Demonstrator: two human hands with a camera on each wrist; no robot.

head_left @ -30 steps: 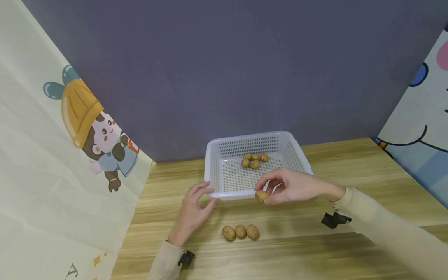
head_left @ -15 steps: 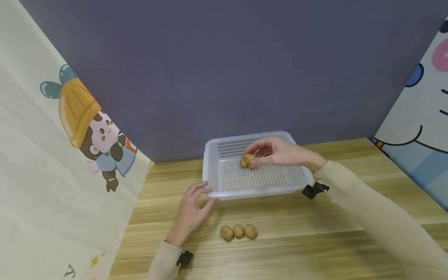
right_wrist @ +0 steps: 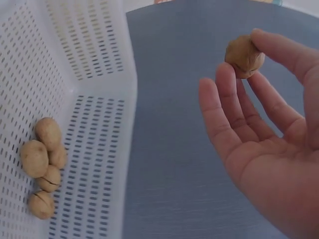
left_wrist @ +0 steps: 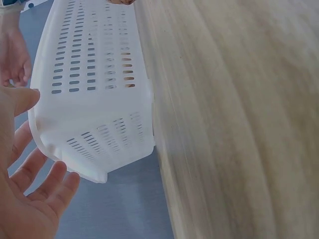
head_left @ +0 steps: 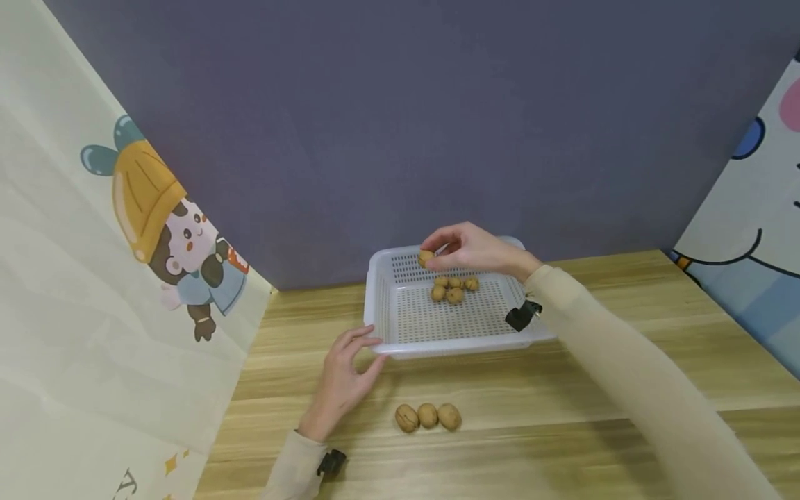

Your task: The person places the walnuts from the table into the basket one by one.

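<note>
My right hand [head_left: 478,248] pinches a walnut [right_wrist: 244,56] between thumb and fingertips, holding it above the far-left part of the white plastic basket [head_left: 451,346]. Several walnuts [right_wrist: 48,133] lie clustered on the basket floor towards its back wall. At the basket's near-left corner, my left hand [head_left: 345,378] touches the rim with loosely spread fingers. From the left wrist view, its thumb [left_wrist: 25,99] is on one side of that corner and the other fingers on the other side. Three walnuts [head_left: 428,415] stand in a row on the table in front of the basket.
The wood-grain table [head_left: 531,417] ends at a dark blue-grey back panel [head_left: 400,125] close behind the basket. A pale panel with a cartoon figure [head_left: 181,229] rises on the left, another printed panel [head_left: 750,208] on the right.
My right hand has carried the pinched walnut from the basket's front rim, past the pile, to above its far-left part. The left hand stays at the corner.
</note>
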